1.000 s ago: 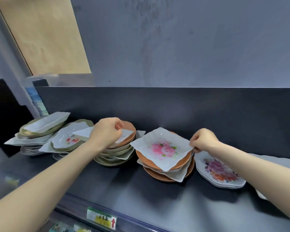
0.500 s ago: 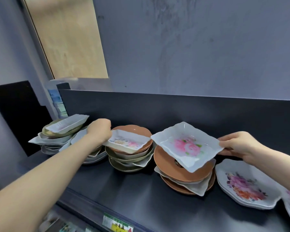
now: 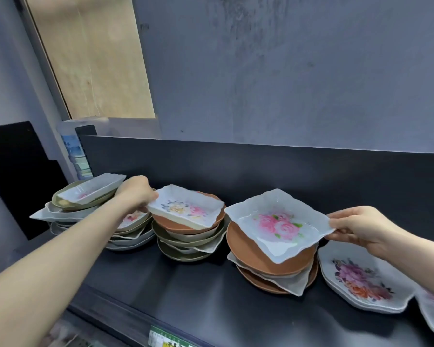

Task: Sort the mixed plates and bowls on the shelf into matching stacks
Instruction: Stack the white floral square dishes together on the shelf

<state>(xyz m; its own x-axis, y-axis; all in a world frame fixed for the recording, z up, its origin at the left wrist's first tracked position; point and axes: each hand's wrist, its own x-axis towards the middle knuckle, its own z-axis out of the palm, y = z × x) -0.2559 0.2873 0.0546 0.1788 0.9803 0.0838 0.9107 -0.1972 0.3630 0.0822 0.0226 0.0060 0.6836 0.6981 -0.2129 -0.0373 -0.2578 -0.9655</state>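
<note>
while the rectangular dish (image 3: 188,209) is gripped by the left hand (image 3: 135,194), the square dish (image 3: 278,224) is pinched at 3 o'clock by the right hand (image 3: 358,226).

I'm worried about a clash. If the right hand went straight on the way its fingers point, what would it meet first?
The right hand points left, along the square rose plate it pinches. Beyond that plate, the rectangular floral dish in the left hand probably comes first; depth between them is unclear.
</note>
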